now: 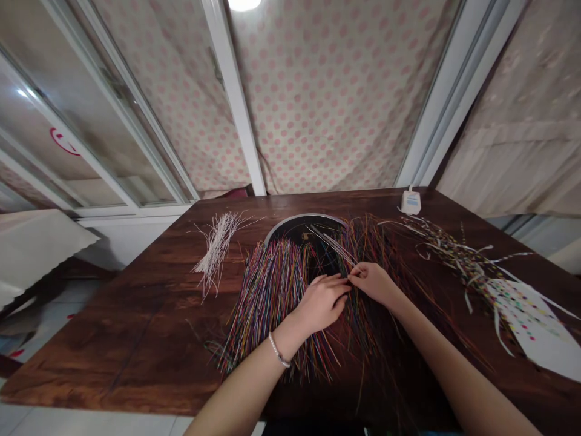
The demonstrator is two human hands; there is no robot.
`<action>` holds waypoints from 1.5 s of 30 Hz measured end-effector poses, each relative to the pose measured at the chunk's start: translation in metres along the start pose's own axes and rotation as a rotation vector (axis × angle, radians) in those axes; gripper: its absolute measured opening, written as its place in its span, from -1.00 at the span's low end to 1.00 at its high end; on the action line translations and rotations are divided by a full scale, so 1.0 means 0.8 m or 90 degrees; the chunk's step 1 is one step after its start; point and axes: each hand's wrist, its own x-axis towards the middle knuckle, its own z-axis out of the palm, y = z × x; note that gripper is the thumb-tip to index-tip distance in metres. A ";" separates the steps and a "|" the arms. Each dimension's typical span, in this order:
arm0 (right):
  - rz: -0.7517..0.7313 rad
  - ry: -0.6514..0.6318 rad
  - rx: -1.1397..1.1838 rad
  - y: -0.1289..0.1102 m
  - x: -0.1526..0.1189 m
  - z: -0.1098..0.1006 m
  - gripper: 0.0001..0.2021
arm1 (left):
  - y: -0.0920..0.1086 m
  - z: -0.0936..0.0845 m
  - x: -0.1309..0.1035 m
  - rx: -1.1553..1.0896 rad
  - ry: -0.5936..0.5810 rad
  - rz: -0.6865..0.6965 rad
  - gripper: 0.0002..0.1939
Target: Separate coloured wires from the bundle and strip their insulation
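A large bundle of thin multicolored strands [267,284] lies fanned out over a round dark tray [284,229] with a pale rim. My left hand [323,301], with a beaded bracelet at the wrist, is over the right side of this bundle, its fingers curved together beside my right fingertips. What sits in its fingers is too small to make out. Thumb and forefinger of my right hand [373,283] pinch a few thin white strands [338,247] that slant up and left across the tray. Darker reddish strands [385,248] spread beneath and beyond my right hand.
On the brown wooden table [136,309], a bunch of white strands [218,247] lies at left. To the right are dotted strips [458,257], a white sheet with colored dots [535,321] and a small white box [411,201]. A polka-dot curtain [336,91] hangs behind.
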 end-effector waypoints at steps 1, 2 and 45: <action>-0.004 0.002 -0.025 0.001 0.000 0.000 -0.86 | 0.001 0.000 -0.001 0.030 -0.013 0.007 -0.70; -0.010 0.001 -0.040 0.001 0.000 0.000 -0.86 | 0.001 0.001 -0.001 0.049 -0.018 0.007 -0.71; 0.007 -0.079 -0.066 -0.012 -0.008 0.014 -0.70 | -0.023 0.007 0.002 -0.003 0.065 -0.181 -0.69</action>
